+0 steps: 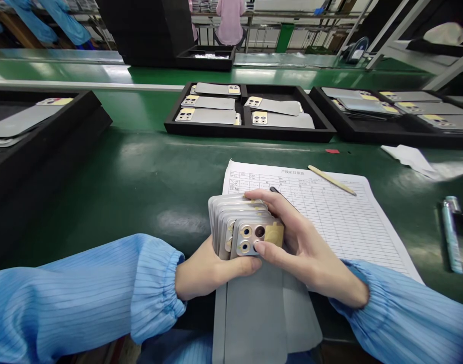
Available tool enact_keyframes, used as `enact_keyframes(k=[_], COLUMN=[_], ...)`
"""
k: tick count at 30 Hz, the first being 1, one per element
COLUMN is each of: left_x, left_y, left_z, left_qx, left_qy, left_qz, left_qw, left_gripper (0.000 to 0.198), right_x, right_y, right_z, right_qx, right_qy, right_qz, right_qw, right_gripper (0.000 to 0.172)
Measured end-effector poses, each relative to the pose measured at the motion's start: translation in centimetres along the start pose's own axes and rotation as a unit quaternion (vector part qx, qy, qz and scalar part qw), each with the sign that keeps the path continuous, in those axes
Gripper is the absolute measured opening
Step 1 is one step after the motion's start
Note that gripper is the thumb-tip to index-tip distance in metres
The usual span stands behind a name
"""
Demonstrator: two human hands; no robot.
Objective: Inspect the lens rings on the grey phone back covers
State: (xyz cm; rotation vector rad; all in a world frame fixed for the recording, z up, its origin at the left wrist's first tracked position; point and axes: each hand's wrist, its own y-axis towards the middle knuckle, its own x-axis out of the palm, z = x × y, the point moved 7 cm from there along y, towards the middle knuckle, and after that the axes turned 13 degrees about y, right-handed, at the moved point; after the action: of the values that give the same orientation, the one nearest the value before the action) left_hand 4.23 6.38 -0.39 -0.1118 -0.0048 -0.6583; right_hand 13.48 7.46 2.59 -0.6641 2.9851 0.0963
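Observation:
A fanned stack of grey phone back covers [256,308] is held over the table's near edge. The front cover shows a raised camera plate with round lens holes and a yellow film patch. My left hand [212,270] wraps the stack from the left, its thumb lying across the front cover below the camera plate; its other fingers are hidden behind. My right hand [307,242] grips the upper right side, thumb on the camera plate and index finger over the top edges. A printed form sheet [341,212] lies beneath and behind my right hand.
A black divided tray [250,131] with more covers stands ahead, another black tray [398,134] to its right, and a deeper black tray [64,141] at left. On the form lies a thin yellowish stick [332,180]. Pens [452,235] and crumpled white paper [409,159] are at right.

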Motion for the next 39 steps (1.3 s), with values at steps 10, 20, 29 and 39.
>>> enact_keyframes(k=[10, 20, 29, 39], left_x=[-0.05, -0.03, -0.06, -0.03], left_y=[0.06, -0.03, -0.01, 0.02], left_z=[0.04, -0.2, -0.14, -0.07], left_qx=[-0.01, -0.02, -0.022, -0.021], left_qy=[0.004, 0.002, 0.0, 0.002], left_qz=[0.002, -0.002, 0.002, 0.002], left_qw=[1.0, 1.0, 1.0, 1.0], left_gripper=[0.062, 0.058, 0.056, 0.054], right_x=[0.04, 0.14, 0.18, 0.16], right_y=[0.04, 0.05, -0.01, -0.06], right_z=[-0.16, -0.23, -0.24, -0.06], right_qx=[-0.003, 0.0, 0.001, 0.01], right_qy=[-0.001, 0.006, 0.016, 0.034], right_qz=[-0.013, -0.013, -0.015, -0.013], right_qw=[1.0, 1.0, 1.0, 0.999], right_gripper=[0.052, 0.052, 0.054, 0.054])
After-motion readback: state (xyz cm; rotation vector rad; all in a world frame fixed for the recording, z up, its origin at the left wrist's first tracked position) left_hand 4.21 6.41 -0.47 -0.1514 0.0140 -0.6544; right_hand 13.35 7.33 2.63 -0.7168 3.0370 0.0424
